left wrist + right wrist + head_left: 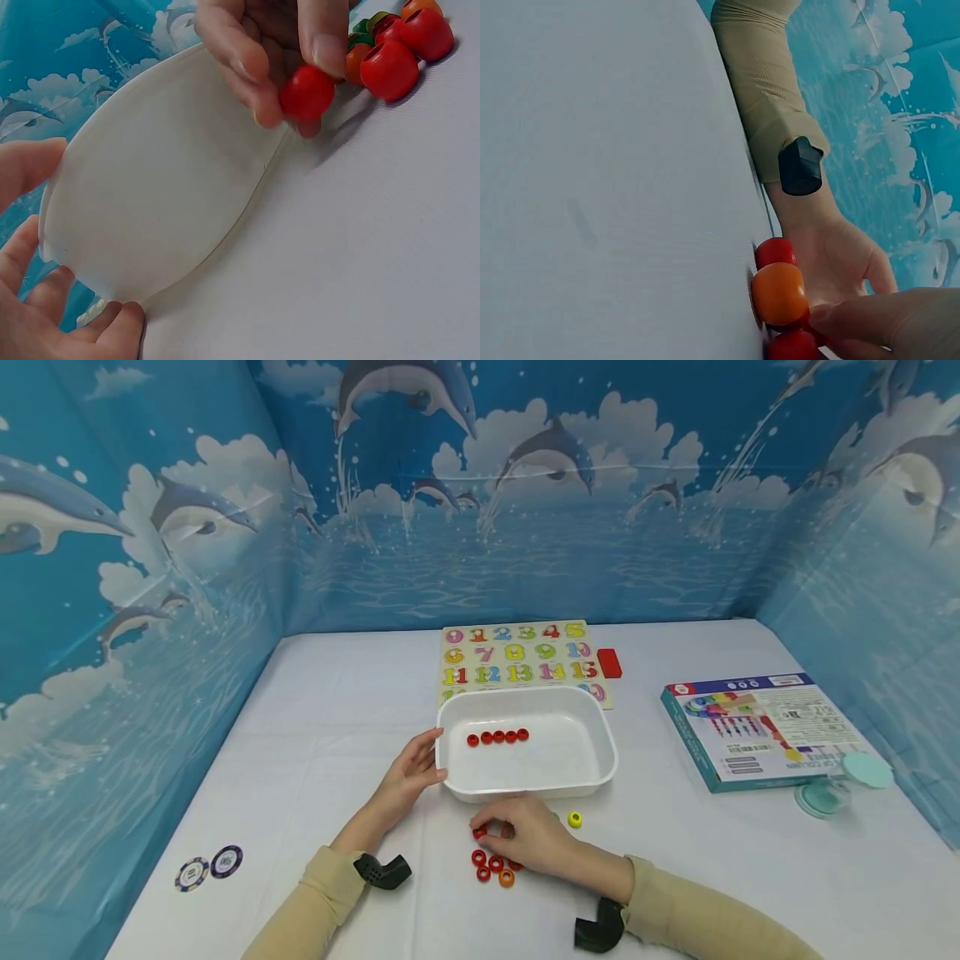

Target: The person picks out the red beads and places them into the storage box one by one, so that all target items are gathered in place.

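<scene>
My left hand [411, 775] grips the left end of a white rectangular tray [562, 792], with thumb and fingers at its rim and side. A row of several red beads [498, 737] lies inside, toward the tray's back left. Just in front of the tray, my right hand [531, 835] pinches a red bead [307, 93] between thumb and fingers, raised over the table. Below that hand lies a cluster of loose red beads [496, 863] with an orange bead [507, 878] at its near side. The hand partly hides this cluster.
A yellow bead [574, 819] lies in front of the tray. Behind it are a number board [517, 653] and a red block [609, 663]. To the right are a game box [757, 727] and a small lidded jar [822, 798]; two round chips [227, 862] lie at left.
</scene>
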Tool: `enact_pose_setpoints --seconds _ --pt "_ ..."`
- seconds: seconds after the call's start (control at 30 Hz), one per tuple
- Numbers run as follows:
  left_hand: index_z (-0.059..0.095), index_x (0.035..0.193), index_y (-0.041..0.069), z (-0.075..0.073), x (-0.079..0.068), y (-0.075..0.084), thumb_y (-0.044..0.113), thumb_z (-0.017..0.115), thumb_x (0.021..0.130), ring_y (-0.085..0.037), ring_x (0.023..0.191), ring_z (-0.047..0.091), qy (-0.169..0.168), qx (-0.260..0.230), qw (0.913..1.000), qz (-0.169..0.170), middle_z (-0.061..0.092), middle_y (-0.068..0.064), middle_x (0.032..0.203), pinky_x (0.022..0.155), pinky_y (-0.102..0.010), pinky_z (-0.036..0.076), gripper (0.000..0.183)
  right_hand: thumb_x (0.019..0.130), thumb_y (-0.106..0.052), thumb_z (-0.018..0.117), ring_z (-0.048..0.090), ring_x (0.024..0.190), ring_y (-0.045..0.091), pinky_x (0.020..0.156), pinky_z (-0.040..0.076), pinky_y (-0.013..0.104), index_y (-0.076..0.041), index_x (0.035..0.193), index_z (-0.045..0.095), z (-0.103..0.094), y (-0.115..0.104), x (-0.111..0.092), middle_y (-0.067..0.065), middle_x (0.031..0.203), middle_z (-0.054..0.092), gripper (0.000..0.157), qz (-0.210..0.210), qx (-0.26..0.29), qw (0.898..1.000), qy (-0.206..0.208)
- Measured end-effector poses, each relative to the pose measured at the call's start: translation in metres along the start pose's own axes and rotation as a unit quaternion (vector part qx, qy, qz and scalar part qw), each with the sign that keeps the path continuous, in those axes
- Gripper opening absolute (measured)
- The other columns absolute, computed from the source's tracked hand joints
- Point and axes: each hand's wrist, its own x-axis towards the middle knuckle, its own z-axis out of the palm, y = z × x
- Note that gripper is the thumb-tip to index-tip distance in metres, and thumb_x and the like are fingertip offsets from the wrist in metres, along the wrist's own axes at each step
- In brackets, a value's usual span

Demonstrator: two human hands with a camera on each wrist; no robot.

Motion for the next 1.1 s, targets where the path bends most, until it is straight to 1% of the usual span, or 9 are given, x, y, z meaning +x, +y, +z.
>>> enact_pose_setpoints --seconds 0.1,0.23,0.37,0.53,0.67,0.77,0.9,0.93,1.1 --pt "0.029 0.137 0.011 0.000 0.000 0.002 -0.002 0.057 0.084 -0.020 0.130 0.023 0.000 -0.005 1.0000 -0.004 0.021 -0.004 0.145 0.104 -0.034 0.023 0.061 0.078 -0.019 0.069 0.052 0.067 -0.001 0.057 0.046 0.015 -0.017 0.096 0.066 -0.010 -0.012 0.000 -0.015 0.087 0.062 0.018 -0.013 0.019 0.999 -0.025" --pt "0.025 0.138 0.007 -0.001 0.000 0.002 -0.006 0.052 0.085 -0.024 0.131 0.020 -0.008 -0.003 1.0000 0.003 0.018 -0.009 0.146 0.105 -0.038 0.021 0.061 0.079 -0.016 0.068 0.055 0.079 0.001 0.063 0.049 0.018 -0.019 0.100 0.064 -0.033 -0.031 0.007 -0.014 0.092 0.061 0.022 -0.041 0.057 0.996 -0.047" --pt "0.026 0.138 0.008 -0.001 -0.001 0.002 -0.006 0.053 0.085 -0.025 0.131 0.020 -0.005 0.002 1.0000 0.004 0.018 -0.009 0.146 0.105 -0.039 0.021 0.061 0.079 -0.015 0.068 0.056 0.084 0.004 0.066 0.050 0.021 -0.022 0.104 0.062 -0.061 -0.044 0.023 -0.012 0.096 0.061 0.027 -0.073 0.064 0.995 -0.037" --pt "0.032 0.135 0.014 0.000 -0.001 0.002 0.002 0.059 0.083 -0.021 0.130 0.023 0.009 0.001 0.9999 -0.008 0.022 -0.003 0.145 0.104 -0.037 0.022 0.060 0.080 -0.018 0.067 0.057 0.086 0.005 0.069 0.051 0.023 -0.014 0.107 0.062 -0.093 -0.046 0.051 -0.008 0.099 0.062 0.027 -0.076 0.064 0.994 -0.047" --pt "0.033 0.135 0.015 0.001 -0.001 0.000 0.005 0.061 0.082 -0.021 0.130 0.023 0.012 0.004 0.9999 -0.008 0.022 -0.003 0.145 0.104 -0.038 0.022 0.061 0.080 -0.017 0.068 0.059 0.088 0.008 0.073 0.051 0.028 -0.013 0.105 0.062 -0.110 -0.035 0.076 -0.005 0.099 0.062 0.026 -0.049 0.086 0.991 -0.088" --pt "0.031 0.137 0.014 0.001 0.000 0.000 0.004 0.060 0.083 -0.022 0.131 0.022 0.014 0.008 0.9998 -0.011 0.021 -0.003 0.145 0.105 -0.037 0.021 0.062 0.078 -0.015 0.069 0.060 0.085 0.011 0.069 0.052 0.032 -0.013 0.103 0.062 -0.114 -0.019 0.093 -0.003 0.097 0.062 0.025 -0.021 0.103 0.987 -0.121" --pt "0.026 0.139 0.009 0.002 0.000 0.003 -0.001 0.057 0.084 -0.024 0.131 0.020 0.009 0.008 0.9998 -0.015 0.019 -0.005 0.146 0.105 -0.036 0.021 0.063 0.077 -0.012 0.069 0.059 0.083 0.014 0.068 0.052 0.031 -0.010 0.102 0.063 -0.107 0.006 0.111 -0.001 0.094 0.063 0.026 0.016 0.105 0.982 -0.159" --pt "0.025 0.139 0.008 0.002 0.000 0.004 -0.002 0.056 0.084 -0.024 0.132 0.019 0.006 0.008 0.9998 -0.016 0.018 -0.005 0.146 0.105 -0.036 0.021 0.064 0.077 -0.012 0.070 0.059 0.083 0.015 0.071 0.051 0.030 -0.008 0.102 0.063 -0.104 0.013 0.115 0.000 0.095 0.064 0.026 0.021 0.102 0.981 -0.165" --pt "0.022 0.139 0.004 0.006 -0.005 0.015 -0.004 0.053 0.085 -0.026 0.132 0.017 -0.002 0.019 0.9998 -0.011 0.015 -0.009 0.146 0.105 -0.036 0.021 0.064 0.075 -0.012 0.072 0.058 0.081 0.015 0.070 0.050 0.029 -0.007 0.101 0.064 -0.090 0.038 0.127 -0.001 0.093 0.064 0.027 0.046 0.084 0.978 -0.187"
